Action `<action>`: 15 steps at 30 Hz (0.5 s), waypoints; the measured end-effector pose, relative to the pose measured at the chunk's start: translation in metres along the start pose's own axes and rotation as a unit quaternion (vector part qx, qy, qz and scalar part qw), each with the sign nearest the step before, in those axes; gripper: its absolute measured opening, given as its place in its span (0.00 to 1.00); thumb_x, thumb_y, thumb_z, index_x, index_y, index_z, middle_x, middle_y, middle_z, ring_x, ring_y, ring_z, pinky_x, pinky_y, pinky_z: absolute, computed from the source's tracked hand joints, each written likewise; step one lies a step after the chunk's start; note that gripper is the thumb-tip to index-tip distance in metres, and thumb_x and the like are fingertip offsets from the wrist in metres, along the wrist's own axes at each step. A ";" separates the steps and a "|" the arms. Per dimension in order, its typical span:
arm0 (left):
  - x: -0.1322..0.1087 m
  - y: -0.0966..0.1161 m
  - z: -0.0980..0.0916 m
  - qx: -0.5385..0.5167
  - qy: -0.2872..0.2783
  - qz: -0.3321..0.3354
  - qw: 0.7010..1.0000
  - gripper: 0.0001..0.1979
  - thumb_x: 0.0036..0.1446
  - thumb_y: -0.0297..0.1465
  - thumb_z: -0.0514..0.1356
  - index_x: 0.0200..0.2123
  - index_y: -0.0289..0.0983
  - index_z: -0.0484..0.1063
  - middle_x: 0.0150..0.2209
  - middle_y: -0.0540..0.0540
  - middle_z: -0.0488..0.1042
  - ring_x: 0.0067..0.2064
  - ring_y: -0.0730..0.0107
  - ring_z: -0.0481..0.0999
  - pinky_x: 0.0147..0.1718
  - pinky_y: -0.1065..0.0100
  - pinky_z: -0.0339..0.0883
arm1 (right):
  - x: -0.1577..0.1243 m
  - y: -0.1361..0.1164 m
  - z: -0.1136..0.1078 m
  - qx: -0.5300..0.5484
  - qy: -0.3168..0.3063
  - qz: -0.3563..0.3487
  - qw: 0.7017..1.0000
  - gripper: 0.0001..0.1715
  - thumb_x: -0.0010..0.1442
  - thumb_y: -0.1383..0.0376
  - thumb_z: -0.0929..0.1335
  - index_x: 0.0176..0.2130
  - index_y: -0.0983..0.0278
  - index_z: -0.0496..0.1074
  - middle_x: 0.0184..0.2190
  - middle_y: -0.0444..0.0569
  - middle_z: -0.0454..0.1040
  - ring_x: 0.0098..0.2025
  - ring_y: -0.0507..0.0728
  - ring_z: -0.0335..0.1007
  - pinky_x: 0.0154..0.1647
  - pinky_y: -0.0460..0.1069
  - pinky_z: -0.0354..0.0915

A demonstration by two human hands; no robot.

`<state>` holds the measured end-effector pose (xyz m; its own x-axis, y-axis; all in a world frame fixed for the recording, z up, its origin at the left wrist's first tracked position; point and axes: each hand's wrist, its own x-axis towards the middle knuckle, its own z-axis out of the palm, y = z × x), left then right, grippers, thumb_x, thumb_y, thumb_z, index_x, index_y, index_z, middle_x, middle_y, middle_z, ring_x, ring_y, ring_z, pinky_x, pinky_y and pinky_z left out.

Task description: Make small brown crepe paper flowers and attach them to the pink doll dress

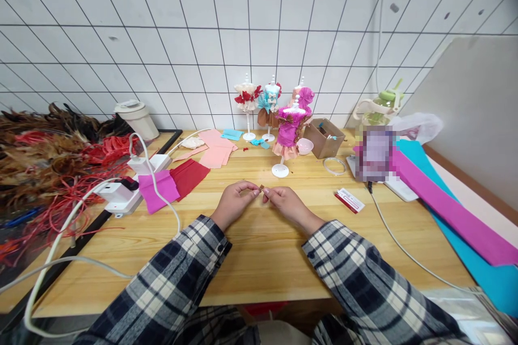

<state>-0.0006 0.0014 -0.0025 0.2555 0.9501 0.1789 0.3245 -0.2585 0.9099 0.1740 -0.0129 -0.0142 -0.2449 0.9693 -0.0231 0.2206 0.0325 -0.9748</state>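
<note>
Over the middle of the wooden table (259,275), my left hand (238,202) and my right hand (289,206) meet at their fingertips. Between them they pinch a tiny brown piece (261,187), perhaps paper; its exact kind is too small to make out. Just beyond my hands stands a miniature dress form in a magenta and peach paper dress (288,130) on a round white base. Behind it are several more small dress forms, among them one with red and cream ruffles (246,96) and one in blue and brown (270,102).
Left of my hands lie magenta paper (158,191), red paper (190,179), peach sheets (218,152) and white power strips (123,198) with cables. A brown box (325,138), small red-and-white pack (349,200), blurred phone (377,153) and long coloured paper sheets (453,199) are rightward.
</note>
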 end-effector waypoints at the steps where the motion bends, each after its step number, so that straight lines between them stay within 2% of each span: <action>1: 0.000 0.000 0.000 -0.002 -0.001 -0.004 1.000 0.12 0.50 0.38 0.61 0.30 0.35 0.75 0.34 0.43 0.78 0.38 0.63 0.76 0.43 0.64 0.67 | -0.001 0.000 0.001 0.014 0.005 0.009 1.000 0.30 0.56 0.44 0.61 0.27 0.67 0.71 0.15 0.37 0.50 0.18 0.47 0.43 0.19 0.44 0.44; 10: -0.001 0.004 0.002 -0.019 -0.017 -0.028 0.999 0.12 0.49 0.39 0.61 0.29 0.35 0.74 0.32 0.45 0.78 0.36 0.64 0.75 0.41 0.65 0.68 | -0.002 0.006 0.005 0.021 0.026 0.029 0.999 0.30 0.54 0.43 0.63 0.27 0.67 0.73 0.14 0.36 0.47 0.18 0.46 0.41 0.18 0.44 0.41; 13: -0.001 0.004 0.001 -0.023 -0.019 -0.029 0.999 0.11 0.49 0.38 0.61 0.28 0.35 0.74 0.31 0.46 0.78 0.35 0.65 0.75 0.40 0.65 0.68 | -0.001 0.006 0.005 0.005 0.040 0.029 0.999 0.30 0.56 0.44 0.61 0.26 0.66 0.73 0.13 0.36 0.48 0.17 0.47 0.42 0.18 0.44 0.43; 15: 0.000 0.003 0.001 -0.023 -0.018 -0.034 0.999 0.11 0.49 0.38 0.61 0.28 0.35 0.74 0.31 0.46 0.78 0.35 0.65 0.75 0.40 0.65 0.68 | -0.001 0.005 0.002 -0.039 0.060 0.015 0.997 0.29 0.58 0.45 0.60 0.26 0.65 0.73 0.13 0.37 0.52 0.17 0.48 0.46 0.20 0.45 0.47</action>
<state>0.0013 0.0000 -0.0003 0.2681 0.9578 0.1036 0.2992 -0.1850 0.9361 0.1733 -0.0139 -0.0196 -0.1231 0.9922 -0.0216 0.3008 0.0166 -0.9536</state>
